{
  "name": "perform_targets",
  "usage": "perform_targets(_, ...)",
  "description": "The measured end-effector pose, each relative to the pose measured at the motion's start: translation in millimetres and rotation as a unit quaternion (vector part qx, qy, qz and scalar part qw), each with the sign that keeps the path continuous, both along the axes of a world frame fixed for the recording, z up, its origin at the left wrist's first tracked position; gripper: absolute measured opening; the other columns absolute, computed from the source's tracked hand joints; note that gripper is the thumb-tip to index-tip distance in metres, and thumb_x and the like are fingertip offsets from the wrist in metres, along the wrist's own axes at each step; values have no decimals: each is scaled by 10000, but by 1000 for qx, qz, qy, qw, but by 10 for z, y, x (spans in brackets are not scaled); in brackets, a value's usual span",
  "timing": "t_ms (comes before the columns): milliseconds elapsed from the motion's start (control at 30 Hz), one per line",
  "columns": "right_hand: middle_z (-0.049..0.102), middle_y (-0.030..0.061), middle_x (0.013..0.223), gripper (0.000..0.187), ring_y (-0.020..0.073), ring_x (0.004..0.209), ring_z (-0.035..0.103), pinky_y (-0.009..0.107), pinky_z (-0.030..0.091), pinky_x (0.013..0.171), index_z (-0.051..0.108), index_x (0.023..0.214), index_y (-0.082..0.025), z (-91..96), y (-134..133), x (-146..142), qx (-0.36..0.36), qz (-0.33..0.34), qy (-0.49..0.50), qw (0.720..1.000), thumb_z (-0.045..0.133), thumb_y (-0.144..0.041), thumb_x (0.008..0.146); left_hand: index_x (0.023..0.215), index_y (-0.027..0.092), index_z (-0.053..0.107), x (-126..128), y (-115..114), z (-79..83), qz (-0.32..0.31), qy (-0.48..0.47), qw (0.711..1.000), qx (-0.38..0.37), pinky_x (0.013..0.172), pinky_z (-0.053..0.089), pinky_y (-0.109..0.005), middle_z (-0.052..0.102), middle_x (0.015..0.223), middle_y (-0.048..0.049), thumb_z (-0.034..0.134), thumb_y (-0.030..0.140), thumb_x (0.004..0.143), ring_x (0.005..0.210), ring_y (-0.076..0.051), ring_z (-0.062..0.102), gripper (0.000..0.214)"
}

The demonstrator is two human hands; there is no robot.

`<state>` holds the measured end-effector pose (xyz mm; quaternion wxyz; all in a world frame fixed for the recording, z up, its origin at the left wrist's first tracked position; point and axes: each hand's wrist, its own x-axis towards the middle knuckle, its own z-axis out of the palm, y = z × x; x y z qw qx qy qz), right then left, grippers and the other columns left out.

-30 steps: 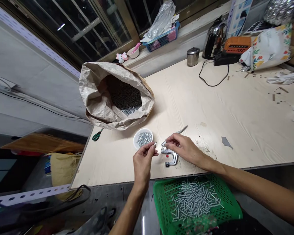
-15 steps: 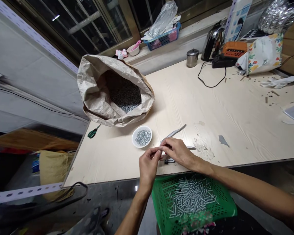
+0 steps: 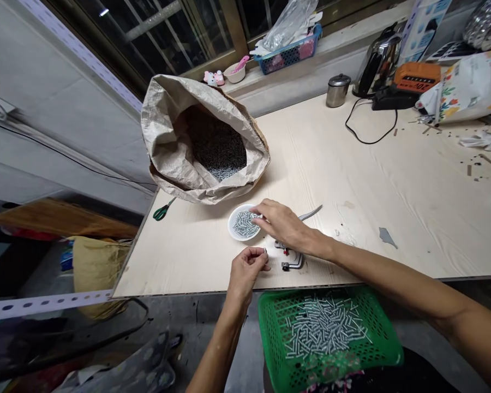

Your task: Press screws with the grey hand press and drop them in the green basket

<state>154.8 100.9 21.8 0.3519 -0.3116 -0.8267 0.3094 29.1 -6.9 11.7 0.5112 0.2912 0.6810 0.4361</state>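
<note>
My left hand (image 3: 245,270) is closed near the table's front edge, pinching a small metal piece (image 3: 265,251) between thumb and fingertips. My right hand (image 3: 280,222) reaches left over the rim of a small white dish (image 3: 234,230) of tiny silver metal parts, its fingers curled together over them. A small metal hand press (image 3: 291,259) with a long lever lies on the pale wooden table (image 3: 352,180) just below my right wrist. What my right fingers hold, if anything, is hidden.
A big paper sack (image 3: 167,147) of dark metal parts stands behind the dish, with green-handled scissors (image 3: 162,211) to its left. A green basket (image 3: 331,338) of silver tubes sits below the table edge. A kettle (image 3: 378,60), steel cup (image 3: 337,90), cable and clutter fill the far right.
My right hand left the press and my left hand, and moved left up to the white dish. My left hand stayed low with its small piece.
</note>
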Motion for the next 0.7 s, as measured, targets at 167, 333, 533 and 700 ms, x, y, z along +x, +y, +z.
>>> perform_targets(167,565,59,829,191,179,814,525,316,425,720,646,850,-162,-309,-252,757,43,-4,-200,979,489,-238,929,803,113,626,25,5,-69,-54,6,998,-16,471,438,-203,574,592,40,760,314,570,453,-73,523,336)
perform_targets(333,569,69,883,107,193,822,507,318,413,700,624,893,-165,-577,-475,1122,47,-7,-260,964,554,-246,893,805,101,623,75,90,-130,-91,-23,993,-65,492,442,-216,583,586,23,764,327,570,460,-75,515,355)
perform_targets(533,560,42,838,107,146,703,487,281,374,604,554,828,-169,-660,-390,1078,50,22,-266,962,482,-174,907,750,121,605,80,122,-64,-103,-23,993,-62,524,434,-213,580,605,21,779,374,580,492,-72,516,351)
perform_targets(700,542,35,810,180,127,670,463,268,345,569,530,814,-171,-673,-398,1124,56,55,-233,969,399,-165,938,845,113,650,75,92,-102,-84,-7,994,-66,512,427,-213,591,634,24,789,372,568,490,-72,508,404)
